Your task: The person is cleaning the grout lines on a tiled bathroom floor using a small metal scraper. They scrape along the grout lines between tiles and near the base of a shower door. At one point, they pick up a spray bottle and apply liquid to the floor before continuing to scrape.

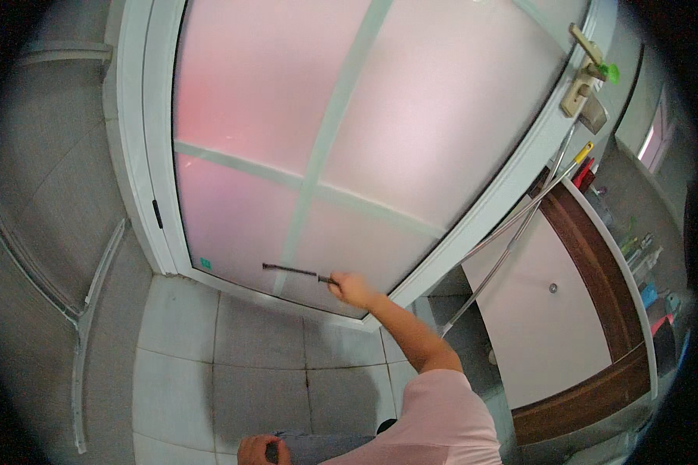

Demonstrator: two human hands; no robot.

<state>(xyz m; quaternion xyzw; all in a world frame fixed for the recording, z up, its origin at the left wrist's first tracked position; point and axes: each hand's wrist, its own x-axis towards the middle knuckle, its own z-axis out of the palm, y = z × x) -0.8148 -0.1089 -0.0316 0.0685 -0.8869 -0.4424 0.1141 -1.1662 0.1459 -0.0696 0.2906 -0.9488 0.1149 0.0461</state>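
from the head view: the right hand (354,291) is out there just below the middle of the frame, fist wrapped round the grip of a thin dark tool (288,270)! that tool points left, nearly level, in front of the lower part of the door (419,116); whether it touches the glass, i cannot tell. the bare forearm runs down and right to a pale pink sleeve (434,411), lower centre-right.

down at the bottom edge, left of centre, here's the left hand (257,451), fingers curled tight round a small dark thing (272,452), too hidden to make out.

the door fills the upper middle: white frame, frosted panes glowing pink, pale green bars crossing, a green sticker (205,263) low on the left. upper right, there's the handle (586,46), a bright green piece (609,73) hanging by it!

over on the right, two poles (478,290) lean and cross in front of a cabinet (551,310), white panel, brown edging. the counter (642,322) curves above that, crowded with small bright things. and below, lower left to centre, grey tiles (260,387) cover the floor.
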